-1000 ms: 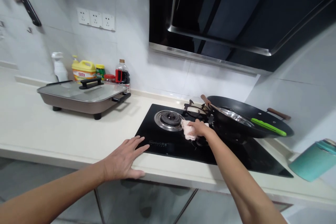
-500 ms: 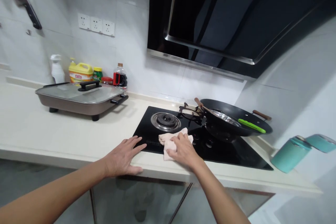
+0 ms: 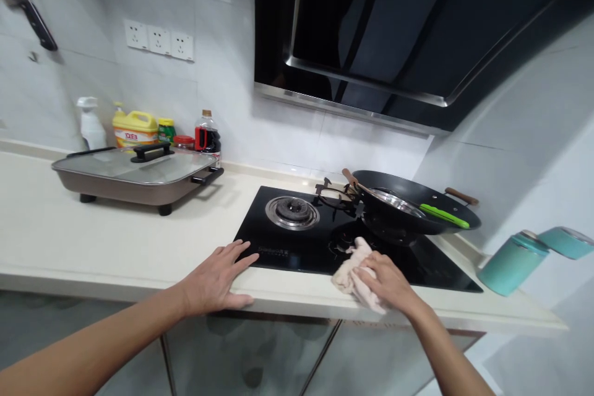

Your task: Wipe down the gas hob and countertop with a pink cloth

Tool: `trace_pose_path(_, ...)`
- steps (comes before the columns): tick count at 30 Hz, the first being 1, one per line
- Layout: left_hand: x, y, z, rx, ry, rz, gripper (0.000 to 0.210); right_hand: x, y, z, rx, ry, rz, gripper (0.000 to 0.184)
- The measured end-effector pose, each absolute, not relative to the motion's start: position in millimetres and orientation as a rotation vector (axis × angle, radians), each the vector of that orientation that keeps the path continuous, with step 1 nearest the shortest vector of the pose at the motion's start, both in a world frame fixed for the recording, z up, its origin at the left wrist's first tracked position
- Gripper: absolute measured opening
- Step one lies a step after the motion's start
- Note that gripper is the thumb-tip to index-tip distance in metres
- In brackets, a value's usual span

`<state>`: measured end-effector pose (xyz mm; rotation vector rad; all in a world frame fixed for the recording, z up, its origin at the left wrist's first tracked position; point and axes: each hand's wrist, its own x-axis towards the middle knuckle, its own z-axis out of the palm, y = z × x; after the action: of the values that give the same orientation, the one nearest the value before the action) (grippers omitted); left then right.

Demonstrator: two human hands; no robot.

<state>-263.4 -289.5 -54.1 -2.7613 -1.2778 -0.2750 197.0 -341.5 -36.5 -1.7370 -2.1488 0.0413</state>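
My right hand [image 3: 384,281] is closed on a pale pink cloth [image 3: 355,278], pressed on the front edge of the black glass gas hob [image 3: 288,238] and the counter before it. Part of the cloth hangs toward the counter's front edge. Fingers spread, my left hand [image 3: 221,277] lies flat on the counter with its fingertips at the hob's left front corner. The left burner [image 3: 293,213] is bare, without its pan support. A black wok [image 3: 408,182] stands on the right side of the hob, with a metal bowl [image 3: 394,201] and a green-handled utensil [image 3: 444,216] in it.
A lidded electric pan [image 3: 134,182] sits on the counter [image 3: 139,247] at left, with bottles and jars behind it. A pan support [image 3: 334,195] leans near the wok. A teal canister [image 3: 513,263] stands at right. The range hood [image 3: 362,37] overhangs the hob.
My right hand has slid the cloth to the right and toward me, from the middle of the hob's front edge to past the knobs. My left hand has stayed in place.
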Motion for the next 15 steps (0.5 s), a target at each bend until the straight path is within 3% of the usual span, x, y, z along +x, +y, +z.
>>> trace_pose_path(5, -261, -293, -48, -2.787, -1.29, -0.227, 0.096, 264, -350, -48, -1.884, -2.034, 0.068, 0.057)
trace_pose_path(9, -260, -292, -47, -2.777, -1.289, -0.229, 0.095, 297, -339, -57, -1.964, -1.849, -0.092, 0.04)
trace_pose_path(13, -261, -290, -50, -2.767, -1.275, -0.234, 0.094, 310, -311, -53, -1.995, -1.709, 0.095, 0.054)
trace_pose_path(15, -261, -290, -51, -2.764, -1.285, -0.246, 0.094, 311, -295, -49, -2.015, -1.672, 0.174, 0.052)
